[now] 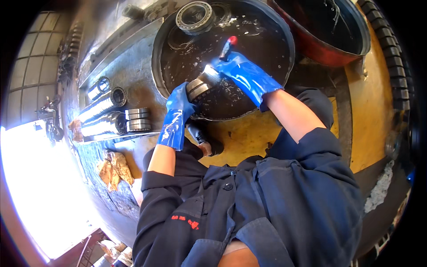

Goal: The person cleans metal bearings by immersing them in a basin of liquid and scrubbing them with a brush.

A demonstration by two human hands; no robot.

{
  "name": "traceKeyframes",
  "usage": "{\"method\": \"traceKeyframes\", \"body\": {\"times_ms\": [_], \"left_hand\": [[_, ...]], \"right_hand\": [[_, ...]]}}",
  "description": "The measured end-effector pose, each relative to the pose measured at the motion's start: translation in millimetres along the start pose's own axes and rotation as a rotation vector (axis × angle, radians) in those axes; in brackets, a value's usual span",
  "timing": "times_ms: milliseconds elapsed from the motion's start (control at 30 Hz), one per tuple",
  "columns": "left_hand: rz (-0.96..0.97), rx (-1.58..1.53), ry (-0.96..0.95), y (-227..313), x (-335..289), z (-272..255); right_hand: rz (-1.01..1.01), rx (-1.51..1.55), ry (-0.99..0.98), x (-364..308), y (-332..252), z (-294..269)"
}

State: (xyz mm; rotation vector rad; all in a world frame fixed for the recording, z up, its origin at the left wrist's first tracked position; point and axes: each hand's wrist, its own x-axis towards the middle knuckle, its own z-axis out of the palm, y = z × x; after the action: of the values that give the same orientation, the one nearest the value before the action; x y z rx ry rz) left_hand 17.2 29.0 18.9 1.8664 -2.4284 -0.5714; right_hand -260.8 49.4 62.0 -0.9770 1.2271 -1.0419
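My left hand, in a long blue rubber glove, grips a steel roller bearing by its side. The bearing is held tilted above the near left part of a round drum of dark liquid. My right hand, gloved the same way, is closed around a brush with a dark, red-ended handle. The brush's pale, glaring lower end is against or very close to the bearing's upper right side; glare hides the contact. Another large bearing sits at the drum's far side.
Left of the drum, a metal bench carries rows of bearings and a stacked pair. A crumpled brown cloth lies nearer me. A red drum stands at far right, with tyres beyond it.
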Motion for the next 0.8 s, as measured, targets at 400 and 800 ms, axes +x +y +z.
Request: {"method": "traceKeyframes", "body": {"times_ms": [400,800], "left_hand": [[-0.045,0.62,-0.4,126.3,100.6,49.5],[0.018,-0.058,-0.131,37.5,18.7,-15.8]], "right_hand": [[0.157,-0.297,0.096,26.6,85.0,-25.5],[0.136,-0.007,0.045,4.7,-25.0,-18.6]]}}
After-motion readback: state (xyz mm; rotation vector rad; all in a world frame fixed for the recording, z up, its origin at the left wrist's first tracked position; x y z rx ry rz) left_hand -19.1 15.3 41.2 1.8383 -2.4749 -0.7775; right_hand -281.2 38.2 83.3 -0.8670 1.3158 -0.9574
